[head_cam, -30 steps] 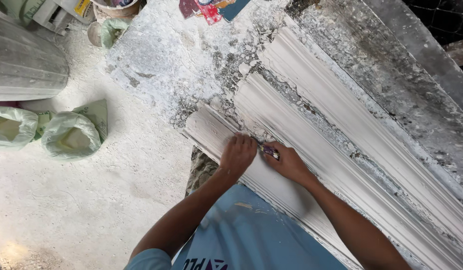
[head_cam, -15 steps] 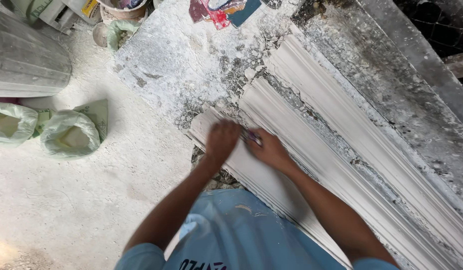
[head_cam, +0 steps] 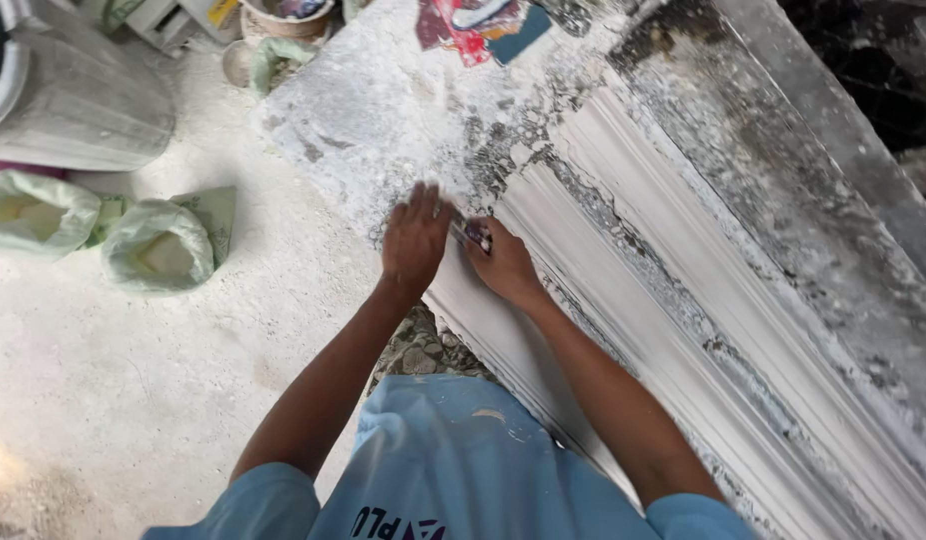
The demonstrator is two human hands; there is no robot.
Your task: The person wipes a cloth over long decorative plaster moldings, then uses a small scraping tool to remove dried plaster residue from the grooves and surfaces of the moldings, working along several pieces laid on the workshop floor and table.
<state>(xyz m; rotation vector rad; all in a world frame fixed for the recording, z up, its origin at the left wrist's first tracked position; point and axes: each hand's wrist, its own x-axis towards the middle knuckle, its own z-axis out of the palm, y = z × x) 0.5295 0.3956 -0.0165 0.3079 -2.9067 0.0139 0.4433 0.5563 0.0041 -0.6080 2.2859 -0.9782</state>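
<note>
**plasterfan:** So what's on the bench? I see a long white ribbed plaster moulding lying diagonally on a dusty grey worktable, running from near the middle of the view down to the lower right.

**dusty_mitts:** Yep, and both hands sit at its upper-left end. The left hand lies flat with fingers spread, palm down on the end of the moulding. The right hand is closed around a small dark tool, whose tip pokes out between the two hands and sits on the plaster. Can't tell exactly what kind of tool, it's mostly hidden by the fingers.

**plasterfan:** What's around it?

**dusty_mitts:** A second, wider grey cast strip sits right alongside the moulding on the far side, crusted with plaster crumbs. Some red and blue scraps of printed paper lie at the top edge of the table, well away from the hands. On the white powdery floor to the left: two pale green sacks with open tops, and a big grey drum behind them. A small bucket is near the table's top corner.

**plasterfan:** Anything blocking?

**dusty_mitts:** Just the person's own forearms and light blue shirt, covering the moulding's near edge.
</note>
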